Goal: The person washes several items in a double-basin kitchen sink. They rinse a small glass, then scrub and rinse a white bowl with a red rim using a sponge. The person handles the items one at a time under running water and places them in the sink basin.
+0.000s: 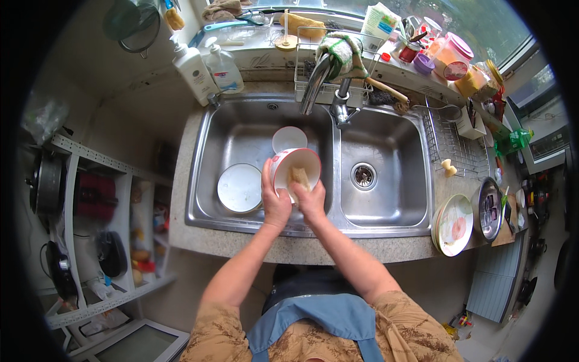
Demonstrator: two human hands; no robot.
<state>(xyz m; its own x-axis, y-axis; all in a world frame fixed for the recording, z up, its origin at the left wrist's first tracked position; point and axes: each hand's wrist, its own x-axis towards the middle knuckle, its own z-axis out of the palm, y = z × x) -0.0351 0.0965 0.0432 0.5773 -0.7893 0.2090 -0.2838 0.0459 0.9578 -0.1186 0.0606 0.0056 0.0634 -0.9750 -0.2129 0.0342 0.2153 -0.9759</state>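
Over the left basin of the steel double sink [337, 181], my left hand [276, 199] grips the side of a white bowl [281, 174] with a red rim. The bowl is tilted, its mouth turned up and to the right. My right hand [308, 197] holds a tan scrubbing pad [297, 176] against the inside of the bowl. Below, in the left basin, lie a round white dish [239, 188] and another red-rimmed white bowl [289, 139], partly covered by the held bowl.
A chrome faucet [341, 106] stands behind the divider, a green-and-white cloth [341, 52] draped over it. Two pump bottles, one white [194, 72], one clear [225, 70], stand at the back left. Stacked plates [454, 224] and a metal bowl [488, 210] sit on the right counter beside a wire rack [452, 145].
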